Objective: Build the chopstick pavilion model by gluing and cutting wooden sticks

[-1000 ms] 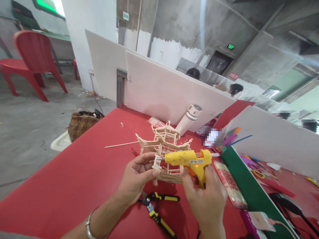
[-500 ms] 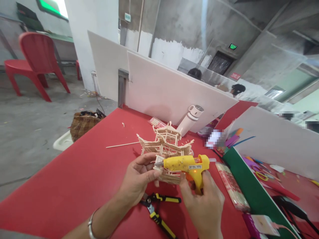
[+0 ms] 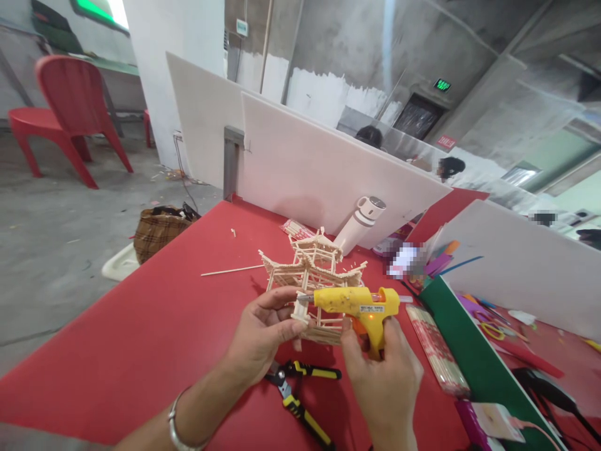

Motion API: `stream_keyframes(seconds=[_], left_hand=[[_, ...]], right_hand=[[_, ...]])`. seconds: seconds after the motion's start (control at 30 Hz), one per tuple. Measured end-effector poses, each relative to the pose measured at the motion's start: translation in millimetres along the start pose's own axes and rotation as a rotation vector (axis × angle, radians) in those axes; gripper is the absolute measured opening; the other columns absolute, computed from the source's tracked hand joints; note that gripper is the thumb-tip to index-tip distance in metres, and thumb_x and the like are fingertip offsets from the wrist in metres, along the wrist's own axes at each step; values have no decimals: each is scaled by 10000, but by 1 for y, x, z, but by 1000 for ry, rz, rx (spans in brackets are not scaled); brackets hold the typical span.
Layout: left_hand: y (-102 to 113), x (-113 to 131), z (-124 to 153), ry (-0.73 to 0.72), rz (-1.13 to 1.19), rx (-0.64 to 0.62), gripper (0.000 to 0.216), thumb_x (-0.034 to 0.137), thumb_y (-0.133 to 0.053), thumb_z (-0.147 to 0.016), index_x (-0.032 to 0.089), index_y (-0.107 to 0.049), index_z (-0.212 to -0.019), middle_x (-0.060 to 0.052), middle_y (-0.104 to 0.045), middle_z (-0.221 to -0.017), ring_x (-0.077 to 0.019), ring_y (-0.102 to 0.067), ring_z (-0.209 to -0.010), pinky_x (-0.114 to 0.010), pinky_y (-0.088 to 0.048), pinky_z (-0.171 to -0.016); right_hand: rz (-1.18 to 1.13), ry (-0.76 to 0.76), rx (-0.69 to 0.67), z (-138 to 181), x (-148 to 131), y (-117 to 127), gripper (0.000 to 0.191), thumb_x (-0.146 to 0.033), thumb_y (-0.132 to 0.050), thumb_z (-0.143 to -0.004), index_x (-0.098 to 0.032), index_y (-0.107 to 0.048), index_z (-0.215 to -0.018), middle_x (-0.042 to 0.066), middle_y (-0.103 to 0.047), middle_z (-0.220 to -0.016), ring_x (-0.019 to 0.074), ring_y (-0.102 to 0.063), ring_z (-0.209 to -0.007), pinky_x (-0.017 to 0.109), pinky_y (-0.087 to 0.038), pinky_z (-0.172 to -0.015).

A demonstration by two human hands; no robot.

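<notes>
My right hand grips a yellow hot glue gun by its handle, and a small orange light glows on its side. Between thumb and fingers, my left hand pinches a small pale wooden piece. The gun's metal nozzle is at the upper part of this piece; whether it touches I cannot tell. Just behind stands a tiered pagoda model of thin wooden sticks, partly covered by my hands and the gun. Pliers with black and yellow handles lie spread on the red table below.
A white flask stands behind the model by a white partition. One loose stick lies left. On the right are a packet of sticks, a green divider and a plugged-in charger. Other people sit beyond the partitions.
The glue gun has shifted slightly right and up, its nozzle now higher on the small wooden piece. My left hand has hardly moved and keeps its pinch.
</notes>
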State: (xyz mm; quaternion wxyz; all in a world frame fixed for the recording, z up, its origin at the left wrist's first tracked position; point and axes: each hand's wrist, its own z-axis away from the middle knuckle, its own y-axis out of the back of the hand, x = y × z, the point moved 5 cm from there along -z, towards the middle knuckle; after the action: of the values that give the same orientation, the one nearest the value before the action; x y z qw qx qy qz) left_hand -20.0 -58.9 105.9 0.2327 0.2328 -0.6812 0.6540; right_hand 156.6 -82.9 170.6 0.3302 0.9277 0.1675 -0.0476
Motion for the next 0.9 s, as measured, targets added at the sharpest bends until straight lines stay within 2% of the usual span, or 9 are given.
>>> stream_keyframes(seconds=[0.9], left_hand=[[-4,-1,-1,15,41,-33,405,97,-922,-608,166,-740,-963,-39,-772,-770,-176,-733,-663,-181,-579,-458]], right_hand=[[7,-12,1,2,3,0,301,-471,-629,-898,-235,-490,-775,-70,-486,-558,117,-501,-451,238,-381,-492]])
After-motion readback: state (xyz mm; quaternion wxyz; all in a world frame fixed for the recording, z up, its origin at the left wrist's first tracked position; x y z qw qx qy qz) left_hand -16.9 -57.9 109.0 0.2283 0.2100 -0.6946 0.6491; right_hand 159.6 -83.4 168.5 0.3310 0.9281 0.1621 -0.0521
